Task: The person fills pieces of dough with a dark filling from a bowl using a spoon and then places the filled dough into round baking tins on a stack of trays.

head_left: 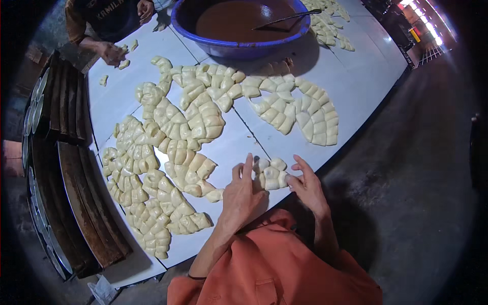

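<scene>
A small cluster of pale dough pieces (272, 175) lies at the near edge of the white table, between my hands. My left hand (242, 195) rests at the cluster's left side, fingers stretched forward and apart. On the other side, my right hand (309, 189) has its thumb at the edge of the cluster and its index finger raised away from it. Neither hand grips a piece. Large sheets of glossy dough pieces (203, 119), pressed side by side, spread over the table to the left and beyond. Another group (317, 114) sits farther to the right.
A blue basin (236, 50) of brown liquid stands at the far side, a dark ladle-like utensil (287, 20) across it. Dark, worn metal pans (86, 203) are stacked along the left edge. A co-worker's hand (112, 53) handles dough at the far left. More dough (328, 30) lies behind the basin.
</scene>
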### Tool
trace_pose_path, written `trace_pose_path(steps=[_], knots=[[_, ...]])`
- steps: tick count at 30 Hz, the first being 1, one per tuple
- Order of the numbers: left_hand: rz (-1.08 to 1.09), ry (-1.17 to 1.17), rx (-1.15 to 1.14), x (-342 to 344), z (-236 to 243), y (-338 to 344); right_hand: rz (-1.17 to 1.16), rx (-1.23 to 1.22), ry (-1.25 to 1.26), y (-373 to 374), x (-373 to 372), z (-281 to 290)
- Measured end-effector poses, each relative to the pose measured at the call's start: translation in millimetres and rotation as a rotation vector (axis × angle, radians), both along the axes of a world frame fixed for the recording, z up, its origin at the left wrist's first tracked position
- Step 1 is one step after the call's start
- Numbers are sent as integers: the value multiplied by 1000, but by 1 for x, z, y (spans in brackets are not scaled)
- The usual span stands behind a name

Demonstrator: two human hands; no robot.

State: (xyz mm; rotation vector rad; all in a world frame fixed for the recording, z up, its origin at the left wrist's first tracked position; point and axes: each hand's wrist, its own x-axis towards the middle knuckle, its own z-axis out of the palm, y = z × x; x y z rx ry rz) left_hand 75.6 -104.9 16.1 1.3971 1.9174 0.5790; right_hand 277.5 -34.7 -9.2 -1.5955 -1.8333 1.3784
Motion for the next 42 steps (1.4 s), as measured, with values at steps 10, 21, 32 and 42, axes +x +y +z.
trace_pose_path(steps=[10, 21, 32, 42], knots=[[-32, -430, 69, -2, -34, 20, 58, -296, 312, 20, -16, -17], [383, -707, 422, -95, 66, -89, 456, -366, 638, -6, -162, 86], [911, 32, 663, -256, 256, -321, 1424, -238, 753, -171, -461, 264], [729, 476, -359, -414, 205, -393, 1707, 1077, 16, -278, -605, 210]])
